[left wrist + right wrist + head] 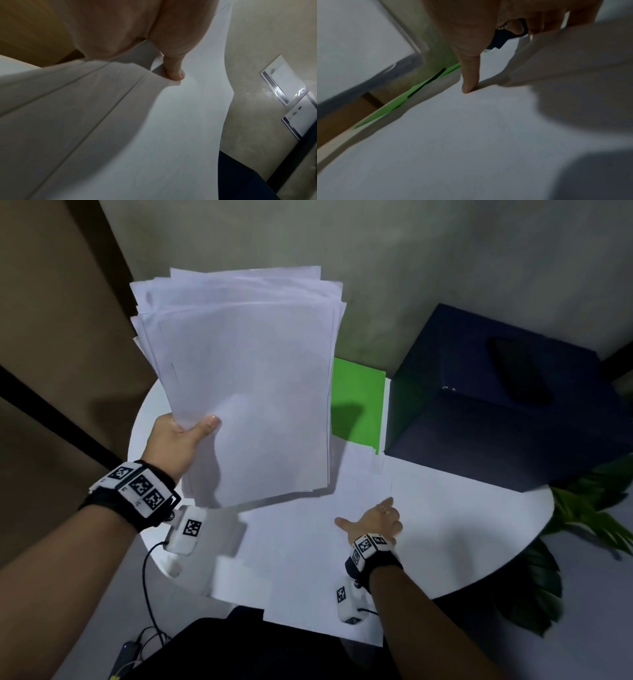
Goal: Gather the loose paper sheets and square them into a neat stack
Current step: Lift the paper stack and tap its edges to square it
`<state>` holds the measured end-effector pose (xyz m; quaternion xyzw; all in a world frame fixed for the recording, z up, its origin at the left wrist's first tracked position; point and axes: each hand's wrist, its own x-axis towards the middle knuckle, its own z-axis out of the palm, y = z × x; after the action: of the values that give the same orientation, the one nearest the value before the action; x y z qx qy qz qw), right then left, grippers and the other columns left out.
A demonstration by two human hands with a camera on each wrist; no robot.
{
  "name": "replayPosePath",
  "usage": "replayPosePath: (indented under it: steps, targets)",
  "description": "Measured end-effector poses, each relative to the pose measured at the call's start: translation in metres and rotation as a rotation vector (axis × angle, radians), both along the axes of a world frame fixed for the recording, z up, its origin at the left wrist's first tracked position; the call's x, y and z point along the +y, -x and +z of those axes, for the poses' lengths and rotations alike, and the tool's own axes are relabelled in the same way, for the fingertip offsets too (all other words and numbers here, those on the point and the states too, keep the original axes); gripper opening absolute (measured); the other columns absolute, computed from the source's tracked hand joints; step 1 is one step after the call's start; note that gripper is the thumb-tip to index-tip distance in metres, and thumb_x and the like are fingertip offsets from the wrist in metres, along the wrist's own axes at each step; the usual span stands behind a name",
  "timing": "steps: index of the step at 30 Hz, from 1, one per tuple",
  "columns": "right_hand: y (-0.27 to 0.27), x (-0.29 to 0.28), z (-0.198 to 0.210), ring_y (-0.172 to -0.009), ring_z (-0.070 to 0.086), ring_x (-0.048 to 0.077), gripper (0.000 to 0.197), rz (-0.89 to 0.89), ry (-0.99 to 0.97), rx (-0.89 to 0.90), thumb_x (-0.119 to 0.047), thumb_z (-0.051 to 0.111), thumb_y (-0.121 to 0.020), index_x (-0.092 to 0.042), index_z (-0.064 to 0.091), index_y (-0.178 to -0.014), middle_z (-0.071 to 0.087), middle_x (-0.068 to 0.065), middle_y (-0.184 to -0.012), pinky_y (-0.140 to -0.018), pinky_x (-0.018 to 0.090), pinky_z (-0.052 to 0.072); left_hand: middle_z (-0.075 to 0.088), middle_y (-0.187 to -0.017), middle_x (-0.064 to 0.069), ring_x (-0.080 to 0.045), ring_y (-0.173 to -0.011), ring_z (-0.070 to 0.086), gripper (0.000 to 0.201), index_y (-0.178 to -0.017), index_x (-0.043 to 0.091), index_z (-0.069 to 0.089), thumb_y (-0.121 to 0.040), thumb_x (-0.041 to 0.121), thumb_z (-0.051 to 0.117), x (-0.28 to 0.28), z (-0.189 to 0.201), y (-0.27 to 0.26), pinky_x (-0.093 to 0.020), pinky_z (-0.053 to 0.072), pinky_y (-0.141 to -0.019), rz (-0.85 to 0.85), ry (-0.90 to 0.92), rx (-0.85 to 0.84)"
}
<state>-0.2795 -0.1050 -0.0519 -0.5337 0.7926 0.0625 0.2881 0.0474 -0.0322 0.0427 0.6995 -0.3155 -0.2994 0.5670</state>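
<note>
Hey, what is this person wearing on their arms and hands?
Both forearms are bare, no sleeves. Each wrist has a black band topped with white tiles printed with black square codes, plus a white camera box below it trailing a black cable. The right hand wears a ring.

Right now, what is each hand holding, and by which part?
Left hand grips the paper bundle by its near left corner, thumb on top. Right hand holds nothing; it rests on a sheet on the table.

Two hands were in view: the left hand [178, 440] and the right hand [375, 523]. One sheaf of white paper sheets [243, 378] was there, its sheets too many and too overlapped to count. At least two loose sheets [318, 559] lay on the one round worktop [479, 542]. One green folder [358, 402], one dark blue box [479, 440], one plant [582, 529].
</note>
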Motion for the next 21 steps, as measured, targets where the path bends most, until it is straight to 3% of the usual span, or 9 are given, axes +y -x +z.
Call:
replayPosePath:
  steps: [3,5,7,9,12,15,17,19,21]
  targets:
    - [-0.005,-0.004,-0.005,-0.134,0.04,0.035,0.128,-0.072,0.025,-0.085,-0.044,0.083,-0.07,-0.007,-0.008,-0.152,0.027,0.021,-0.151,-0.109,0.045,0.039,0.074,-0.081,0.02,0.0,-0.079,0.068,0.006,-0.09,0.023,0.072,-0.085,0.027,0.071,0.002,-0.001,-0.001,-0.019,0.05,-0.074,-0.004,0.006,0.052]
    - [0.0,-0.009,-0.002,-0.129,0.05,0.031,0.106,-0.184,0.046,-0.193,-0.026,0.075,-0.083,-0.014,-0.004,-0.154,0.041,0.017,-0.147,-0.109,0.042,0.04,0.075,-0.084,0.019,0.001,-0.081,0.069,0.007,-0.093,0.023,0.072,-0.086,0.024,0.07,0.004,0.0,-0.002,-0.016,0.051,-0.075,-0.023,0.023,0.078]
    - [0.004,-0.01,0.002,-0.124,0.055,0.033,0.093,-0.227,0.063,-0.195,-0.019,0.07,-0.087,-0.017,0.005,-0.154,0.051,0.017,-0.14,-0.104,0.041,0.042,0.075,-0.085,0.021,0.003,-0.082,0.068,0.007,-0.093,0.025,0.071,-0.087,0.022,0.068,0.007,0.002,-0.004,-0.013,0.05,-0.073,-0.026,0.028,0.093]
    - [0.0,-0.007,0.008,-0.125,0.053,0.034,0.104,-0.198,0.088,-0.166,-0.028,0.081,-0.076,-0.009,0.012,-0.152,0.051,0.02,-0.139,-0.102,0.041,0.043,0.074,-0.085,0.021,0.004,-0.081,0.068,0.006,-0.092,0.026,0.071,-0.088,0.022,0.068,0.011,0.002,-0.006,-0.014,0.049,-0.074,-0.018,0.021,0.105]
    - [-0.02,0.001,0.009,-0.137,0.035,0.034,0.13,-0.029,0.047,-0.051,-0.054,0.085,-0.06,-0.003,0.008,-0.151,0.033,0.018,-0.149,-0.11,0.042,0.034,0.074,-0.085,0.023,0.005,-0.082,0.068,0.006,-0.092,0.027,0.07,-0.088,0.023,0.068,0.014,-0.001,-0.008,-0.015,0.048,-0.075,-0.002,0.011,0.116]
    - [-0.036,0.003,0.006,-0.13,0.043,0.035,0.131,-0.016,0.013,-0.037,-0.047,0.087,-0.061,-0.003,0.002,-0.151,0.032,0.018,-0.146,-0.106,0.042,0.04,0.073,-0.082,0.025,0.007,-0.078,0.067,0.006,-0.093,0.027,0.069,-0.088,0.023,0.068,0.014,-0.001,-0.007,-0.009,0.048,-0.07,-0.002,0.003,0.11]
    - [-0.037,-0.001,0.009,-0.127,0.05,0.035,0.115,-0.086,0.006,-0.136,-0.034,0.085,-0.069,-0.004,0.009,-0.151,0.041,0.019,-0.143,-0.104,0.042,0.045,0.073,-0.08,0.025,0.009,-0.075,0.067,0.005,-0.093,0.026,0.068,-0.088,0.023,0.068,0.014,0.001,-0.007,-0.008,0.048,-0.069,-0.004,-0.003,0.096]
    - [-0.031,-0.005,0.014,-0.127,0.051,0.032,0.083,-0.171,-0.044,-0.229,-0.026,0.075,-0.082,-0.008,0.026,-0.146,0.047,0.015,-0.142,-0.105,0.039,0.043,0.073,-0.081,0.025,0.009,-0.076,0.067,0.006,-0.093,0.025,0.069,-0.088,0.023,0.068,0.014,0.001,-0.009,-0.011,0.048,-0.071,-0.009,-0.004,0.101]
    - [-0.028,-0.009,0.023,-0.122,0.056,0.03,0.062,-0.2,-0.042,-0.224,-0.022,0.074,-0.084,-0.007,0.042,-0.134,0.056,0.013,-0.135,-0.098,0.034,0.045,0.073,-0.082,0.025,0.009,-0.077,0.067,0.007,-0.094,0.025,0.068,-0.089,0.021,0.067,0.015,0.004,-0.01,-0.008,0.048,-0.069,-0.019,0.001,0.115]
